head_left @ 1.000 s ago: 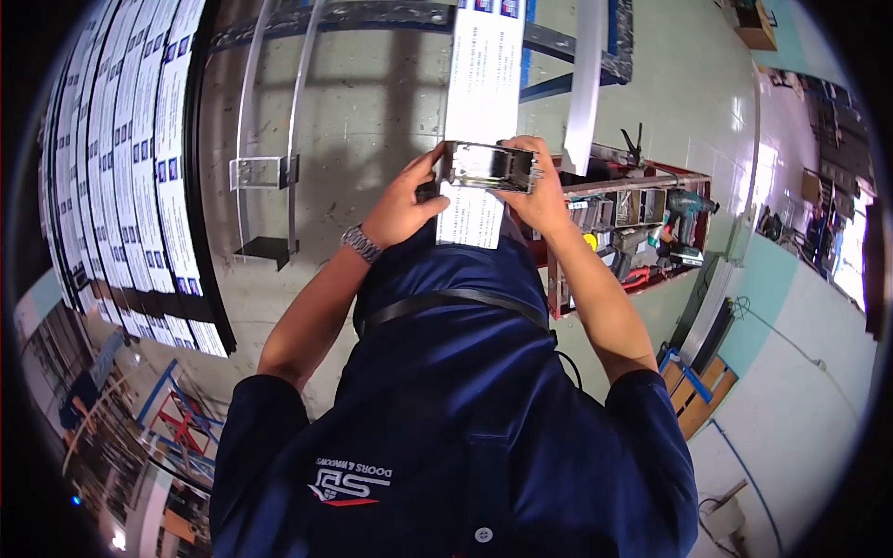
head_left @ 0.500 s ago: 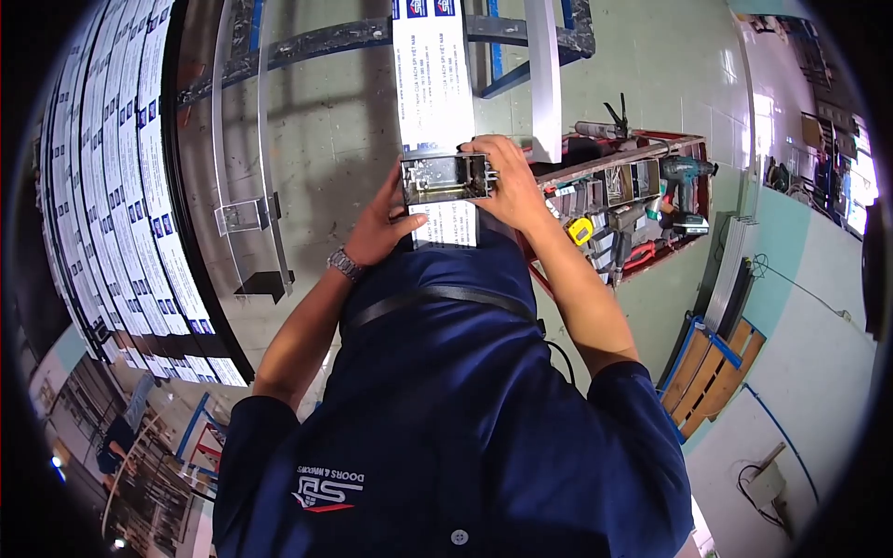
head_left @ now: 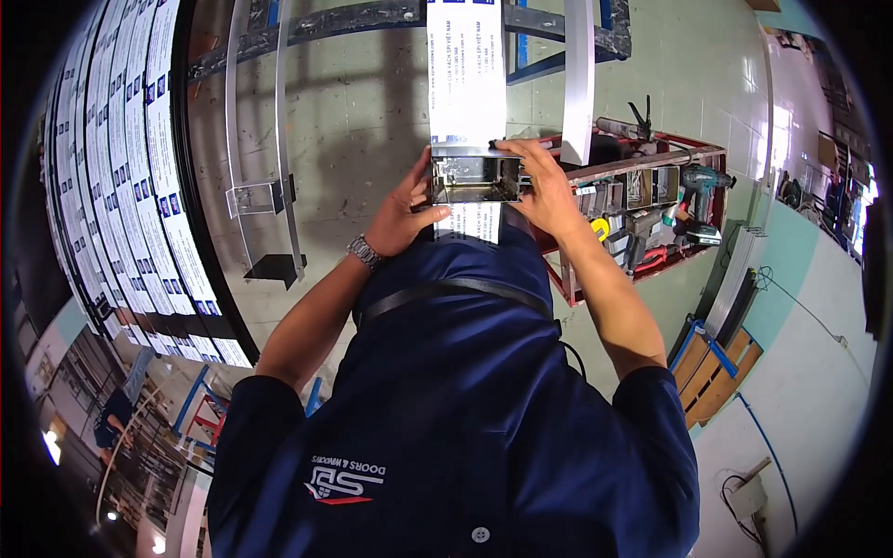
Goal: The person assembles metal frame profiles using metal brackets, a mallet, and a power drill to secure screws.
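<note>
Two hands on one profile (head_left: 467, 84). The left hand (head_left: 402, 216) grips its open end from 9 o'clock and the right hand (head_left: 549, 191) is closed over it from 3, just ahead of the chest. Likely stiff and long, with slick film and sharp cut edges, so hold the outer walls. One bare profile (head_left: 579, 74) at 1 o'clock. One drill (head_left: 702, 181) in the cart (head_left: 642, 160) at 3. The stack (head_left: 139, 186) at 9 is too dense to count.

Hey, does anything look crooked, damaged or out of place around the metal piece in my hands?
Nothing stands out. The left hand and right hand hold the open-ended silver metal section in line with the long white film-wrapped profile; no damage shows.
</note>
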Demonstrator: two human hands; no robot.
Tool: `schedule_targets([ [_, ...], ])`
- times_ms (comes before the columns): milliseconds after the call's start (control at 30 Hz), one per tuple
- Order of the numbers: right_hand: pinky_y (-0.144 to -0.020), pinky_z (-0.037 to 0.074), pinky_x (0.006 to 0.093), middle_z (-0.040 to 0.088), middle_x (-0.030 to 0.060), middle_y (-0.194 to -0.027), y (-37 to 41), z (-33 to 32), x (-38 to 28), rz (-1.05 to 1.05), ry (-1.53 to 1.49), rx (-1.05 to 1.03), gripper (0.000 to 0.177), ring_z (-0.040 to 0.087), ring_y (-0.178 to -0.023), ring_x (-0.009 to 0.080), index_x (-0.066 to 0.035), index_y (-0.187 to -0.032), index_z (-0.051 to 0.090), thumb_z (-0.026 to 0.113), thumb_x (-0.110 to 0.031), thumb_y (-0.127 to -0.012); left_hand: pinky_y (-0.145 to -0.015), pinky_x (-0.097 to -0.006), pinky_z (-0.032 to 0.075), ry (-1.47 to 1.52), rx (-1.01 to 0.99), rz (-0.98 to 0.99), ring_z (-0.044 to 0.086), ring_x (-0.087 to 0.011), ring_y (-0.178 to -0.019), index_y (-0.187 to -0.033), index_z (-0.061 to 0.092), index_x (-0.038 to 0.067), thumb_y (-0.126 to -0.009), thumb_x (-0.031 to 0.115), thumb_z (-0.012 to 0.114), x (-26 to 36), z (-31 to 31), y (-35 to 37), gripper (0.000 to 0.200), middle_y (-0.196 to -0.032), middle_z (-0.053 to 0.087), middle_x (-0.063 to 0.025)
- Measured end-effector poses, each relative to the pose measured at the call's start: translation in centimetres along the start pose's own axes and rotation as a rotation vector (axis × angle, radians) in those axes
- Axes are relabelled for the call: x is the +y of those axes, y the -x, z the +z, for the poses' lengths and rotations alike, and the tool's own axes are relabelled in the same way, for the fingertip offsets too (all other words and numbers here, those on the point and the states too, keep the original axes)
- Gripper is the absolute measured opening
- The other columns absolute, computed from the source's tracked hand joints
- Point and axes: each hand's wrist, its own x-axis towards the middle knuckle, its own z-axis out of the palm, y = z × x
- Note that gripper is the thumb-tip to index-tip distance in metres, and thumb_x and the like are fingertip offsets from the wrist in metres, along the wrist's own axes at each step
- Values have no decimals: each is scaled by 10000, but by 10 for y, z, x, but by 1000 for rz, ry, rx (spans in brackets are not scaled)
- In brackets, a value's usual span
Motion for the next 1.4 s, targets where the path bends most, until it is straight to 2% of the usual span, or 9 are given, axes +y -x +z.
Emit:
schedule_targets([
  [733, -1001, 483, 424, 561, 159, -1232, 7, 21, -3, 31, -12, 115, 719, 569, -1159, 371, -28, -1312, 555, 831, -44, -648, -1050, -371, 460, -93, 10, 2, 508, -223, -1317, -1627, 30, 147, -896, 18, 710, -9, -4, -3, 1007, -1516, 457, -172],
  [800, -1017, 493, 387, 571, 135, -1277, 6, 20, -8, 82, -31, 135, 611, 591, -1166, 329, -52, -1268, 612, 827, -79, -698, -1059, -376, 452, -91, -1, 0, 508, -222, -1318, -1626, 42, 132, -893, 21, 716, -7, -6, -3, 1002, -1508, 467, -168],
  [933, -1015, 485, 404, 582, 154, -1238, 6, 18, -4, 28, -80, 131, 660, 584, -1170, 358, -55, -1298, 559, 759, 12, -673, -1067, -372, 435, -137, 47, -127, 543, -204, -1256, -1541, 288, 19, -884, 28, 724, -8, -15, 2, 789, -1401, 559, -118],
  [1100, -1010, 484, 375, 572, 119, -1260, 8, -29, -43, -168, -263, 342, 694, 576, -1188, 312, -62, -1271, 558, 800, 0, -623, -916, -299, 516, -47, 129, -69, 616, -153, -1061, -1621, 70, 113, -879, -40, 691, -15, -13, 2, 980, -1300, 595, -82],
  [1233, -971, 492, 370, 647, 148, -1197, 47, -48, -14, 123, -372, 725, 621, 635, -1100, 244, 2, -1229, 574, 883, -231, -743, -701, -213, 492, -29, 242, -125, 625, -112, -956, -1622, 55, 130, -923, -7, 660, -10, 1, 6, 934, -1287, 629, -98],
  [1300, -946, 500, 368, 677, 130, -1201, 85, -32, 30, 396, -893, 906, 580, 649, -1051, 230, 26, -1235, 587, 847, -241, -792, -650, -215, 484, -56, 284, -183, 621, -103, -926, -1618, 109, 120, -932, 30, 671, -13, 2, 8, 891, -1261, 639, -79],
  [1333, -896, 518, 363, 677, 95, -1123, 117, -39, 39, 672, -908, 931, 449, 648, -1012, 177, -19, -1213, 610, 768, -272, -877, -599, -197, 455, -100, 356, -222, 607, -72, -884, -1596, 206, 88, -925, 57, 698, -13, 6, 10, 833, -1236, 646, -67],
  [1367, -851, 519, 371, 658, 81, -1057, 153, -3, 103, 849, -839, 1105, 467, 648, -1000, 180, -30, -1242, 591, 703, -355, -925, -706, -239, 497, -233, 391, -280, 610, -102, -930, -1560, 287, 49, -915, 77, 720, -14, 10, 11, 777, -1219, 648, -67],
  [1400, -846, 510, 387, 632, 83, -1047, 169, -33, 59, 894, -1163, 1280, 543, 643, -1024, 223, -66, -1339, 558, 653, -431, -948, -886, -311, 499, -245, 347, -138, 601, -152, -1053, -1519, 342, 24, -898, 84, 743, -35, 3, 8, 742, -1261, 627, -80],
])
